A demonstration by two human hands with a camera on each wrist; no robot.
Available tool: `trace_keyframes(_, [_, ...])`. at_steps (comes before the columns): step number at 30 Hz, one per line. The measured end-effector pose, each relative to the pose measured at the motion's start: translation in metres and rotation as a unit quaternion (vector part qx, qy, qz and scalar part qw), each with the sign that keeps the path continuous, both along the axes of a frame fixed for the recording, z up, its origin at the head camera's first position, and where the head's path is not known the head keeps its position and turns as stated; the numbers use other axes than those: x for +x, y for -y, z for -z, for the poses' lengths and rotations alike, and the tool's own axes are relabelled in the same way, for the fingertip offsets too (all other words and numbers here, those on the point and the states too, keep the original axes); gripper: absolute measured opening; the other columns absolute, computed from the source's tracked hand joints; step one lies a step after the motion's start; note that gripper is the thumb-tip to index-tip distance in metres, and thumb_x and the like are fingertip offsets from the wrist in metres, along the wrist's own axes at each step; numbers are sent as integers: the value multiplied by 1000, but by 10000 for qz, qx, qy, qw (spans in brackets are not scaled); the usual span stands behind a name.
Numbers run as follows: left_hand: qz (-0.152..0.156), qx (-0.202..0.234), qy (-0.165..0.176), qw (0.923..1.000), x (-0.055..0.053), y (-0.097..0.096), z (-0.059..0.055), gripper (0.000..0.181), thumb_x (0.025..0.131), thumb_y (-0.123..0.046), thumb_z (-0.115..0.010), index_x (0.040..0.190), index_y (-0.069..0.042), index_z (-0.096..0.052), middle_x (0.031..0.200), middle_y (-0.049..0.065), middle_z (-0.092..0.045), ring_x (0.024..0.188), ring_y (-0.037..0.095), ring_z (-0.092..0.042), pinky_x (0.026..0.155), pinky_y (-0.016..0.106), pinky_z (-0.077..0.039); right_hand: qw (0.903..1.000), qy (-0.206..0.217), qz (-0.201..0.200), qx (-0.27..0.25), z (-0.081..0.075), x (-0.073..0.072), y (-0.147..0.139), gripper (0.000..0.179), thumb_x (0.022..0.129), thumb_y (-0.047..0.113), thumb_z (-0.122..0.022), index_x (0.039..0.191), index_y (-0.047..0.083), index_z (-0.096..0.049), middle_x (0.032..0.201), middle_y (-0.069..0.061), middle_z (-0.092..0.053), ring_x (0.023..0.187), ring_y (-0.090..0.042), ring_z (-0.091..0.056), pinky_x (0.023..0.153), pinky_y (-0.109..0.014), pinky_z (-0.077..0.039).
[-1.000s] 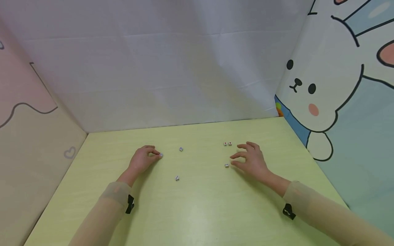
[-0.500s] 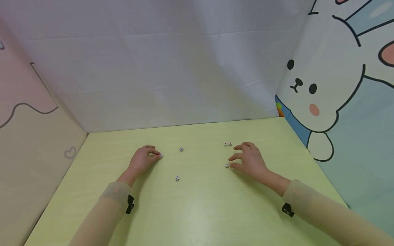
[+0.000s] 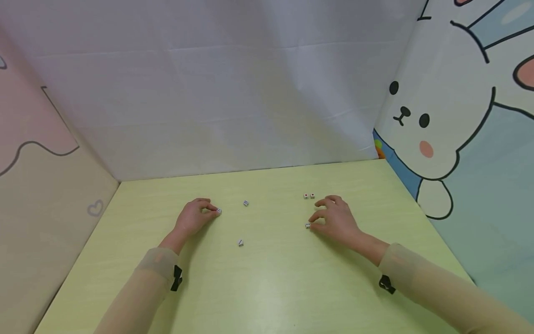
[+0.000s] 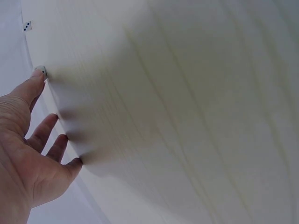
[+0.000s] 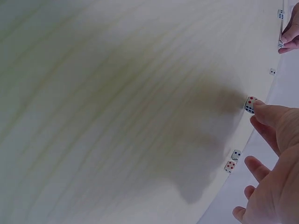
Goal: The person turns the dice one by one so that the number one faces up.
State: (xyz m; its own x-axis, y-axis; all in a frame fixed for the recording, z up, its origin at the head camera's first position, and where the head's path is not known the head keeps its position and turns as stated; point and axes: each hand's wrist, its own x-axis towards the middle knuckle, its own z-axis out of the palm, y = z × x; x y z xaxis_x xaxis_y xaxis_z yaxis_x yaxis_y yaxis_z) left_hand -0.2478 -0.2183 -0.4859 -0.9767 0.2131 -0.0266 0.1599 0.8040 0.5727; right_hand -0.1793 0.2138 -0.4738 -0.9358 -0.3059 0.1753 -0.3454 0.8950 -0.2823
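On the left side of the table, my left hand (image 3: 193,218) pinches a white die (image 3: 219,211) between thumb and forefinger. In the left wrist view the thumb lies against that die (image 4: 43,71), and the other fingertips point down to the tabletop. My right hand (image 3: 337,221) has its thumb and forefinger on another die (image 3: 308,225) at the right. The right wrist view shows the thumb against this die (image 5: 250,105), the forefinger behind it and the remaining fingers spread.
Two dice, one (image 3: 306,196) beside the other (image 3: 312,196), sit beyond my right fingers. Between the hands lie a farther die (image 3: 245,203) and a nearer die (image 3: 240,242). Fabric walls border the pale yellow table (image 3: 267,287), with a cartoon rabbit (image 3: 438,106) on the right one.
My right hand has moved slightly left, its thumb and forefinger closing in on the nearer right-hand die. The left hand stays in place with its die.
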Motion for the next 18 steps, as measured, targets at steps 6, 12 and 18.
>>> trace_keyframes(6, [-42,53,-5,10000,1,0,0,23,97,-27,-73,108,-7,-77,148,21,-52,142,46,-39,116,60,-31,10000,61,26,-46,-2,0,3,9,83,32,-87,88,25,-83,127,-10,-65,134,-42,-41,109,-64,-33])
trace_keyframes(12, [-34,37,-24,10000,1,1,-1,23,98,-27,-72,108,-7,-77,147,22,-52,141,47,-39,116,61,-31,9998,110,30,-156,-2,0,5,8,83,31,-87,86,25,-83,127,-11,-65,135,-42,-40,110,-64,-32])
trace_keyframes(18, [-29,-17,-32,10000,0,1,-1,23,98,-27,-72,108,-7,-77,147,22,-53,141,47,-39,116,60,-31,9998,117,36,-184,-2,0,5,8,83,30,-87,85,24,-82,127,-11,-65,135,-43,-40,110,-64,-32])
